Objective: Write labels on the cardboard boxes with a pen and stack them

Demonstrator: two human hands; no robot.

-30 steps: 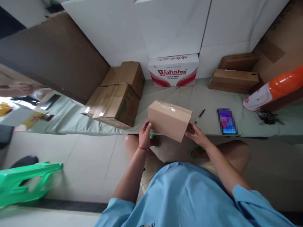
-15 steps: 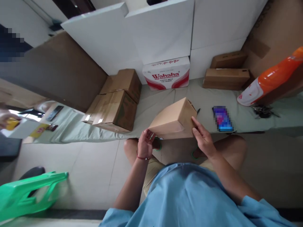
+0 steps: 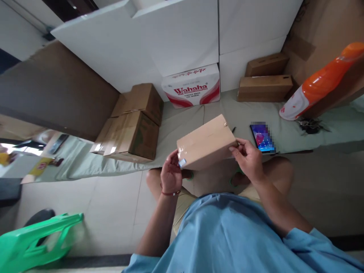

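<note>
I hold a small sealed brown cardboard box (image 3: pixel 206 142) in the air above my knees, tilted, with clear tape along its top. My left hand (image 3: pixel 170 175) grips its near left corner, fingers curled round the edge by a small blue mark. My right hand (image 3: pixel 249 159) grips the box's right end, fingers closed on it. Just behind the box lies a black pen (image 3: pixel 233 129), mostly hidden.
A low platform with a pale green cloth (image 3: pixel 187 121) carries stacked taped cartons (image 3: pixel 133 129), a red-and-white Wahaha carton (image 3: pixel 193 89), two flat brown boxes (image 3: pixel 264 81), a lit phone (image 3: pixel 262 137), keys (image 3: pixel 311 125) and an orange-white object (image 3: pixel 321 87). A green plastic stool (image 3: pixel 31 240) lies at lower left.
The box has been turned over in my hands, so its taped face now points up. My right hand moved from flat on its side to gripping its right end.
</note>
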